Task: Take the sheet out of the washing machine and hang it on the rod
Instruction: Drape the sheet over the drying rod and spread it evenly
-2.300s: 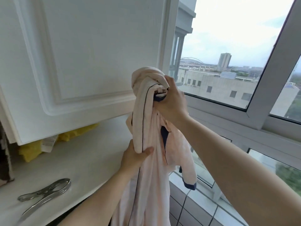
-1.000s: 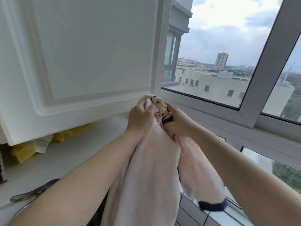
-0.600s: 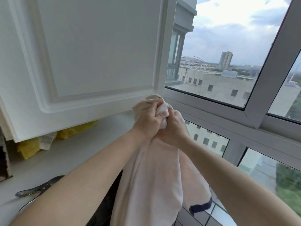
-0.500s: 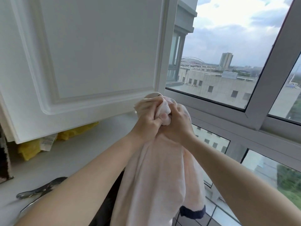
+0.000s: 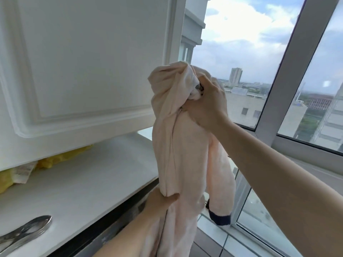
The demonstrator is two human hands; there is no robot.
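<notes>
The pale pink sheet point(image 5: 181, 145) hangs bunched in a long twisted column in front of me, with a dark blue edge showing at one low corner. My right hand point(image 5: 207, 104) grips the bunched top of the sheet at about head height. Lower down, my left hand point(image 5: 157, 203) grips the hanging part, its thumb across the fabric. No rod and no washing machine are in view.
A white cabinet door point(image 5: 83, 62) stands open at the left, close to the sheet. Below it runs a white counter point(image 5: 83, 186) with a metal clip point(image 5: 24, 232) and yellow bags point(image 5: 61, 156). A large window point(image 5: 278, 71) fills the right side.
Both hands were together at the top of the sheet. My left hand has slid down the fabric while my right hand has lifted the top higher.
</notes>
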